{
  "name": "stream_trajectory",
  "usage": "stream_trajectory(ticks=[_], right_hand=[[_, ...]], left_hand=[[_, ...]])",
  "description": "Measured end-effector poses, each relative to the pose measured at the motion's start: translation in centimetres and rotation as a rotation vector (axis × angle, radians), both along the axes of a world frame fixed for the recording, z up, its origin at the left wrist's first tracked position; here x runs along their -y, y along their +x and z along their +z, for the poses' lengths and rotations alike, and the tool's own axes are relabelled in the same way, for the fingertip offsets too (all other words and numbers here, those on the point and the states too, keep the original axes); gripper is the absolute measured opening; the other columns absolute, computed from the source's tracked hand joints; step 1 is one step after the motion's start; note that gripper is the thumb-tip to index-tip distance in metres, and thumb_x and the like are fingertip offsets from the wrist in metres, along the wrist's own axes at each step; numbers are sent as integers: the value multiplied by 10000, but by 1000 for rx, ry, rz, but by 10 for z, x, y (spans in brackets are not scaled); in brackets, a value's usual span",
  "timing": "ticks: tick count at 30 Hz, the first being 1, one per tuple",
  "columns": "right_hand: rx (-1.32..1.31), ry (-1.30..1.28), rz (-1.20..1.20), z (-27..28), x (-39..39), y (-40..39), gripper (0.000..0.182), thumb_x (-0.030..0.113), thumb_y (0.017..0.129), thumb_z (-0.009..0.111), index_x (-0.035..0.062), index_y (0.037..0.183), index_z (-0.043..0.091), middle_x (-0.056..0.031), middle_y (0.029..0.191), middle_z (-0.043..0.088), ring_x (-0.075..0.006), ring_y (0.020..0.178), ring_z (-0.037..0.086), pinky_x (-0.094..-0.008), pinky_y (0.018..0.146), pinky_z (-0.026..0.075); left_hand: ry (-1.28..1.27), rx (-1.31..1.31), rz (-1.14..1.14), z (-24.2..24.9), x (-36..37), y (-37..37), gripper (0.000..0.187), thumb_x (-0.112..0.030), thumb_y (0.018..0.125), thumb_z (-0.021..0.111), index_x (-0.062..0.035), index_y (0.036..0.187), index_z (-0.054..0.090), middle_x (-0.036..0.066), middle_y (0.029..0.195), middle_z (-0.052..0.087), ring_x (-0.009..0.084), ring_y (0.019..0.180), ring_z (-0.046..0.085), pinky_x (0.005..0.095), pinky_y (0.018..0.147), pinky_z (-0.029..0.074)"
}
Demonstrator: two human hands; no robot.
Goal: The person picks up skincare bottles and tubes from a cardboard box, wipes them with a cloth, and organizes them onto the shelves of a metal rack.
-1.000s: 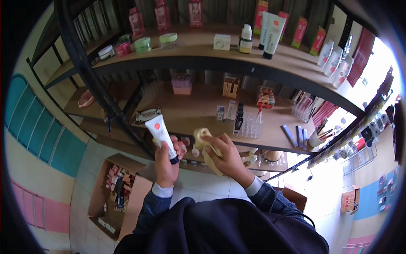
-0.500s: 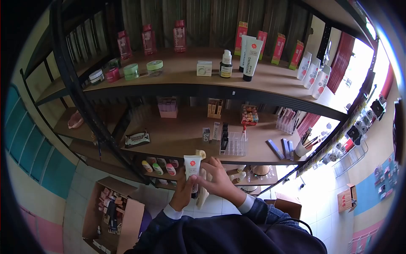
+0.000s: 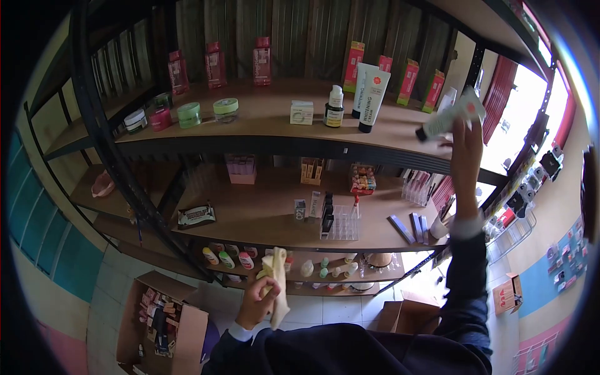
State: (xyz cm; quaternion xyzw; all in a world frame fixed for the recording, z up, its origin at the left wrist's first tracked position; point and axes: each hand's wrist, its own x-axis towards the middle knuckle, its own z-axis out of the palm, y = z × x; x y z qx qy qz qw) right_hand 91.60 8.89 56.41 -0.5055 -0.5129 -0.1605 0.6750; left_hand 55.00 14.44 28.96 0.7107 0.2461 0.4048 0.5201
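My left hand (image 3: 257,305) is closed around a crumpled pale yellow cloth (image 3: 275,289), low in front of the shelves. My right hand (image 3: 465,147) reaches up to the right end of the top shelf, gripping a white cream tube (image 3: 451,117) with a black cap. The tube is tilted, its cap pointing down and left, and is slightly blurred. Behind it the white bottles at the shelf's end are mostly hidden. Left of the raised hand, two whitening cream tubes (image 3: 371,99) stand on their caps beside a dark pump bottle (image 3: 334,107).
The top shelf (image 3: 250,134) also bears pink bottles (image 3: 262,61), jars (image 3: 189,115) and red-green boxes (image 3: 408,82). Below, a clear organizer (image 3: 341,224) stands on the middle shelf. An open carton of products (image 3: 190,331) sits on the floor at left, another carton (image 3: 409,312) at right.
The tube has passed from my left hand to my right, which has risen to the top shelf's right end. The cloth is now in my left hand, lower down.
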Motion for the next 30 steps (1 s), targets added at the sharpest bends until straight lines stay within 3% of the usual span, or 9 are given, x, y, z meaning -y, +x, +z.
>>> stream_trajectory(ticks=[4, 8, 13, 20, 25, 27, 30], right_hand=[[-64, -504, 24, 37, -79, 81, 329, 308, 835, 581, 38, 994, 480, -74, 793, 592, -127, 656, 606, -236, 522, 514], [-24, -751, 18, 33, -137, 108, 351, 292, 842, 566, 22, 1048, 476, -82, 849, 594, -140, 656, 608, -251, 543, 520], [-43, -789, 107, 31, -170, 92, 379, 227, 852, 543, 18, 1152, 445, -98, 955, 585, -153, 765, 614, -277, 609, 529], [116, -893, 188, 27, -178, 80, 396, 126, 817, 572, 10, 1174, 447, -110, 1012, 578, -199, 864, 616, -302, 667, 539], [127, -912, 168, 18, -194, 88, 410, 174, 803, 600, 33, 1164, 465, -80, 1021, 579, -158, 880, 602, -302, 710, 518], [120, -728, 127, 8, -193, 82, 368, 196, 814, 588, 35, 1132, 495, -63, 1010, 586, -138, 876, 592, -302, 739, 491], [33, -703, 183, 5, -194, 77, 317, 211, 833, 562, 37, 1095, 524, -59, 1009, 585, -135, 897, 570, -305, 761, 467]], left_hand=[[7, -44, 109, -6, -1, -22, 206, -233, 809, 613, -31, 811, 570, 129, 1125, 376, 246, 1062, 414, 326, 931, 316], [-91, -108, 218, -17, 3, -36, 186, -181, 796, 613, -1, 799, 568, 134, 1108, 390, 234, 1010, 451, 302, 881, 357], [-192, -99, 278, -52, -2, -57, 225, -212, 798, 604, 10, 797, 565, 131, 1095, 394, 226, 999, 451, 295, 870, 360], [-127, -158, 332, -39, 2, -56, 231, -223, 808, 593, 6, 795, 564, 132, 1105, 392, 221, 965, 462, 287, 819, 385], [-141, -126, 328, -35, 4, -54, 232, -223, 803, 600, 6, 780, 568, 128, 1099, 405, 211, 935, 475, 274, 770, 397], [-177, -132, 327, -38, 4, -55, 232, -223, 801, 602, 5, 775, 569, 126, 1096, 411, 209, 928, 478, 272, 754, 399], [-132, -113, 352, -51, 3, -55, 230, -225, 803, 600, 1, 773, 571, 119, 1086, 422, 199, 917, 481, 266, 725, 400]])
